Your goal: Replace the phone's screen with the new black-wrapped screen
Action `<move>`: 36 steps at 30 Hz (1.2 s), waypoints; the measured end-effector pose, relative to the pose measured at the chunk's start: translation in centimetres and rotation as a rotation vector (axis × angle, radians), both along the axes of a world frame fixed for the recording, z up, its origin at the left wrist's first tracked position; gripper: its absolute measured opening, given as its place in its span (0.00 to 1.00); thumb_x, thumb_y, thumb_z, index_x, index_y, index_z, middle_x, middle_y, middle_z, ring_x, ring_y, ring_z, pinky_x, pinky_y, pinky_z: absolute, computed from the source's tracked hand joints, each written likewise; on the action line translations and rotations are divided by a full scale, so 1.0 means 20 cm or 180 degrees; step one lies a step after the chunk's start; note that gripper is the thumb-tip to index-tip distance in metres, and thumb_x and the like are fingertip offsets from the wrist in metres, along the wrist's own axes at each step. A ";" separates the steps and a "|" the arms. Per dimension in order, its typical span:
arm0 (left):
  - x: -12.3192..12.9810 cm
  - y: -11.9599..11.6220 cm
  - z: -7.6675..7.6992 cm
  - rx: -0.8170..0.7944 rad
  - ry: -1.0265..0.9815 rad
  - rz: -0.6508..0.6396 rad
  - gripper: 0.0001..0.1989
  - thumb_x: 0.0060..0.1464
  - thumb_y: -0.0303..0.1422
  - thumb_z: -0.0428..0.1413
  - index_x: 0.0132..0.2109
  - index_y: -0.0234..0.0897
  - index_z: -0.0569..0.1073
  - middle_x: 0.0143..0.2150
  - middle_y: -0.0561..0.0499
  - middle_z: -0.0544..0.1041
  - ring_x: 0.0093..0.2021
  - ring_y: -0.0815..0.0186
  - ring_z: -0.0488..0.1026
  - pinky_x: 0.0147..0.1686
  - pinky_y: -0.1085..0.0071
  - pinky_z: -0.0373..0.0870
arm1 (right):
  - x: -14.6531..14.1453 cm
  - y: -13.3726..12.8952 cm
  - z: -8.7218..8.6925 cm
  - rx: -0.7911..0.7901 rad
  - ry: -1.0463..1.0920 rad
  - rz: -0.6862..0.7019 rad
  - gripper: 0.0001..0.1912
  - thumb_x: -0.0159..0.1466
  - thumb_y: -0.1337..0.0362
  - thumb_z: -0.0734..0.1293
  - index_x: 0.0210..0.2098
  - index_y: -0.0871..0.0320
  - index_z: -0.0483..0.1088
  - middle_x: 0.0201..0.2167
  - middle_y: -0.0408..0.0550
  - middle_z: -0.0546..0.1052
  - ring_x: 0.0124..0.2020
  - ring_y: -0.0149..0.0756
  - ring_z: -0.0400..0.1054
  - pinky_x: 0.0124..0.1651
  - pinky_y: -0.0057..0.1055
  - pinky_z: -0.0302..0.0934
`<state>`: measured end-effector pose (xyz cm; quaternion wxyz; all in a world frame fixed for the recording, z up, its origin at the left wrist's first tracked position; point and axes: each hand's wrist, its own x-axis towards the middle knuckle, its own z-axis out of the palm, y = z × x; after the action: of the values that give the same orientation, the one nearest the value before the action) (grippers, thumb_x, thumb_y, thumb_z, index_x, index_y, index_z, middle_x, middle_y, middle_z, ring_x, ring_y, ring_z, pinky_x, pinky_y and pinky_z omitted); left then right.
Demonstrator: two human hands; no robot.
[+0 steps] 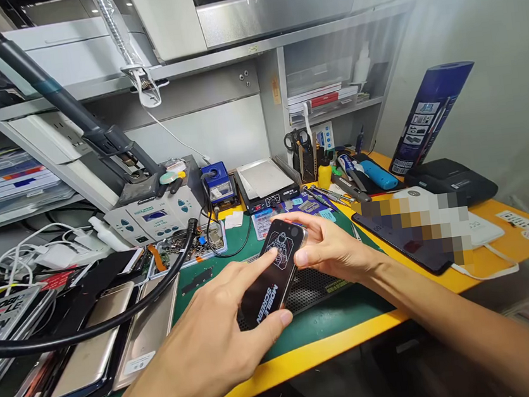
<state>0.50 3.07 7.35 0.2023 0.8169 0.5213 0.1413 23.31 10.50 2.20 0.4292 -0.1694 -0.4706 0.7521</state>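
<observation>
A black smartphone (265,286) is tilted above the bench, its back up, with a white line figure and the words "MOBILE SCREEN" on it. My right hand (330,248) grips its upper right edge and corner between thumb and fingers. Around the lower left side of the phone lies my left hand (230,317), its index finger stretched across the back onto the line figure and its thumb by the lower right edge. The other left fingers are hidden. Beneath the phone is a black perforated pad (322,287) on a green mat (286,346).
Phone panels (97,345) are piled at the left under a black hose (117,327). Behind stand a rework station (156,211), a parts tray (212,242) and a scale-like box (270,185). At right lie tools (348,179), another phone (403,243) and a black case (453,180).
</observation>
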 end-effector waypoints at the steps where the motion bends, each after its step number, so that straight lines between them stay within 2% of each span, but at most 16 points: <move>1: -0.01 0.00 -0.01 0.0029 -0.0009 -0.0028 0.33 0.60 0.50 0.55 0.70 0.63 0.55 0.64 0.56 0.72 0.53 0.56 0.77 0.47 0.65 0.78 | 0.00 0.00 0.00 -0.0011 -0.0008 -0.0014 0.32 0.53 0.74 0.79 0.55 0.52 0.72 0.46 0.44 0.76 0.44 0.31 0.74 0.47 0.28 0.71; 6: -0.01 0.02 -0.05 0.0187 -0.0126 -0.0095 0.34 0.60 0.47 0.57 0.70 0.63 0.55 0.63 0.56 0.72 0.50 0.60 0.78 0.49 0.67 0.77 | 0.01 0.00 -0.01 -0.0121 -0.0078 -0.0094 0.32 0.53 0.72 0.79 0.55 0.50 0.72 0.49 0.45 0.76 0.43 0.32 0.75 0.46 0.29 0.72; 9: 0.01 0.03 -0.05 0.0105 -0.0310 -0.0104 0.34 0.59 0.45 0.58 0.70 0.59 0.57 0.61 0.54 0.73 0.51 0.63 0.77 0.51 0.67 0.76 | 0.01 0.01 -0.01 -0.0189 -0.0112 -0.0141 0.32 0.53 0.71 0.79 0.55 0.50 0.71 0.49 0.44 0.76 0.44 0.33 0.75 0.46 0.30 0.72; 13: 0.02 0.05 -0.05 0.0356 -0.0058 -0.0058 0.34 0.59 0.43 0.58 0.70 0.55 0.58 0.55 0.51 0.74 0.47 0.66 0.77 0.46 0.71 0.77 | 0.01 0.01 0.01 -0.0235 -0.0144 -0.0080 0.34 0.53 0.71 0.79 0.58 0.50 0.71 0.49 0.46 0.77 0.45 0.34 0.75 0.49 0.32 0.70; 15: 0.02 0.05 -0.06 0.0568 0.0152 -0.0005 0.33 0.59 0.40 0.58 0.70 0.55 0.59 0.55 0.49 0.72 0.46 0.63 0.77 0.46 0.67 0.77 | 0.02 0.00 0.02 -0.0215 -0.0166 0.0021 0.34 0.54 0.71 0.78 0.59 0.51 0.71 0.52 0.48 0.76 0.49 0.36 0.73 0.52 0.33 0.69; 17: 0.02 0.05 -0.08 0.0758 0.0333 0.0070 0.32 0.58 0.35 0.57 0.69 0.54 0.62 0.57 0.44 0.70 0.49 0.56 0.76 0.47 0.57 0.77 | 0.02 0.00 0.03 -0.0181 -0.0198 0.0073 0.32 0.56 0.70 0.78 0.59 0.52 0.71 0.55 0.49 0.75 0.53 0.37 0.72 0.54 0.34 0.68; 20: 0.02 0.04 -0.12 0.1553 0.1020 0.0010 0.33 0.56 0.28 0.57 0.67 0.49 0.65 0.56 0.37 0.69 0.49 0.47 0.74 0.42 0.49 0.77 | 0.01 0.00 0.02 -0.0104 -0.0281 -0.0048 0.27 0.60 0.67 0.76 0.58 0.51 0.72 0.52 0.48 0.78 0.49 0.36 0.73 0.49 0.33 0.70; 23: 0.02 0.01 -0.15 0.2585 0.1716 -0.0189 0.32 0.54 0.24 0.58 0.66 0.44 0.67 0.53 0.34 0.71 0.45 0.47 0.74 0.37 0.53 0.77 | -0.02 0.00 0.00 0.0021 -0.0391 -0.0303 0.20 0.61 0.66 0.75 0.53 0.51 0.76 0.43 0.44 0.81 0.42 0.31 0.74 0.46 0.28 0.69; 25: 0.02 0.00 -0.16 0.2909 0.1832 -0.0247 0.31 0.55 0.24 0.59 0.65 0.44 0.68 0.53 0.33 0.71 0.45 0.47 0.73 0.38 0.53 0.77 | -0.04 0.00 -0.02 0.0101 -0.0475 -0.0440 0.13 0.61 0.65 0.76 0.46 0.54 0.79 0.40 0.43 0.81 0.41 0.29 0.73 0.46 0.25 0.67; 28: 0.02 -0.02 -0.17 0.3046 0.1816 -0.0291 0.30 0.56 0.23 0.58 0.65 0.45 0.68 0.55 0.34 0.69 0.47 0.47 0.72 0.40 0.53 0.76 | -0.05 -0.01 -0.02 0.0159 -0.0597 -0.0537 0.08 0.61 0.64 0.76 0.41 0.55 0.80 0.38 0.42 0.81 0.40 0.29 0.73 0.45 0.24 0.66; 36: 0.00 -0.02 -0.20 0.3061 0.1586 -0.0258 0.31 0.59 0.24 0.57 0.67 0.48 0.65 0.58 0.36 0.66 0.52 0.47 0.68 0.45 0.51 0.75 | -0.04 -0.01 -0.02 0.0228 -0.0679 -0.0576 0.08 0.60 0.63 0.77 0.40 0.53 0.81 0.35 0.41 0.81 0.36 0.30 0.72 0.42 0.26 0.65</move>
<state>0.43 2.76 3.30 -0.3187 0.8456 0.3981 0.1579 22.52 10.22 1.80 0.4486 -0.2746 -0.5229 0.6708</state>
